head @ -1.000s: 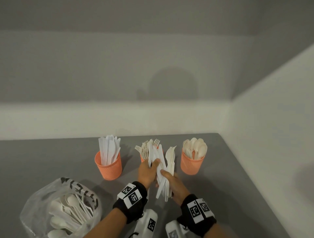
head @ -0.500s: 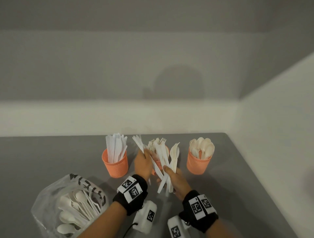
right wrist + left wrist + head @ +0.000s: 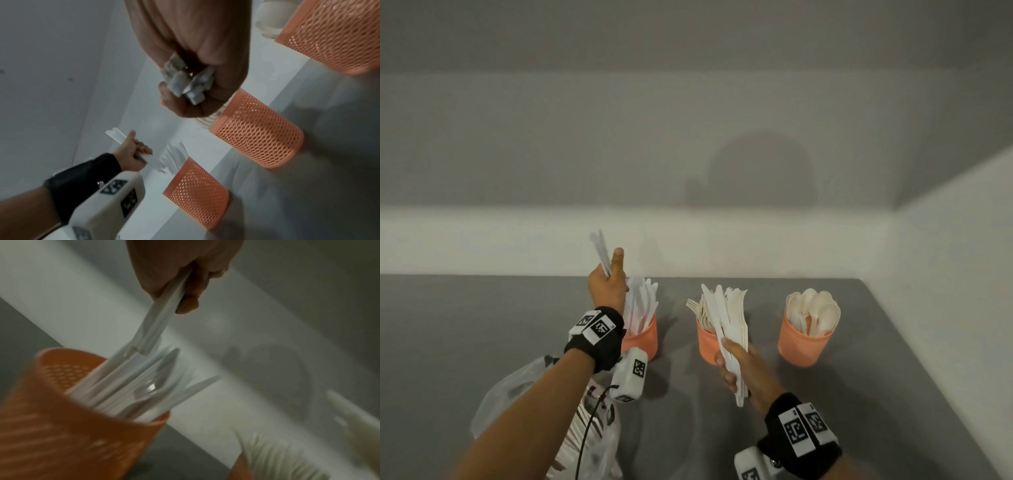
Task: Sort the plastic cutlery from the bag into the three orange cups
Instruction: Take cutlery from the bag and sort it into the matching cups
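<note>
Behind the left hand [image 3: 606, 287], pinching two white knives [image 3: 158, 321], the knife cup [image 3: 641, 337] hides; its wrist view shows them above it. Right hand [image 3: 743, 368] grips a cutlery bundle [image 3: 726, 329]; bag [image 3: 589, 431] half-hidden.

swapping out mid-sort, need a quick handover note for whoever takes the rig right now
Left hand grips a few white knives above the left cup, which already holds knives.
Right hand grips a mixed bundle in front of the fork cup.
Spoon cup stands on the right.
Bag near left still holds cutlery.
Left to do: drop the knives, sort the bundle, empty the bag.
</note>
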